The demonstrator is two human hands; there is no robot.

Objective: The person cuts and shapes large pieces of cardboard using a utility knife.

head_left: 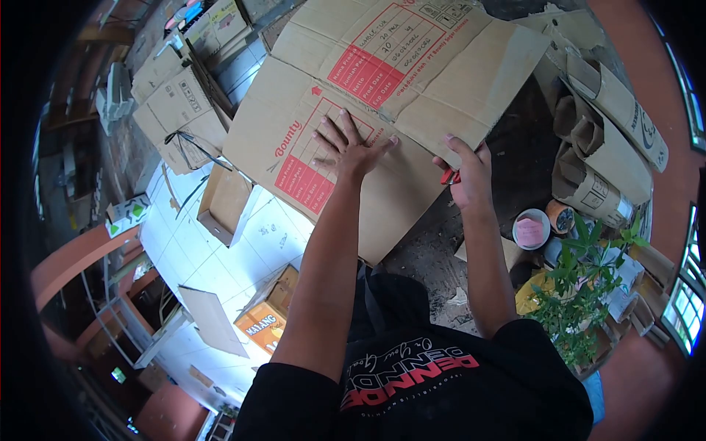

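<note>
cardboard sheet: the big opened carton (412, 198) lies flat and tilted across the middle of the view, over dark ground, with a fold line running between its two printed panels.
edges: its near corner points toward the person's body; the right edge runs beside dark ground (419, 253), and white floor tiles (165, 213) show along the left edge.
room around: to the right, dark ground lies between the sheet and the rolled cardboard (596, 140); a white bowl (530, 229) and a green plant (577, 294) are nearer the body.
left hand (348, 147): palm down on the sheet, fingers spread apart, arm reaching out from the body.
right hand (471, 167): at the sheet's right edge, fingers curled and closed on a red tool (450, 176), thumb up by the cardboard.
print on sheet: red "bounty", an arrow, "netto", "prod date", "exp date"; the handwriting is only partly readable.
orange box (261, 328): left of the left arm, lettering perhaps "malang".
black shirt (434, 382): red and white letters, partly folded out of sight.
</note>
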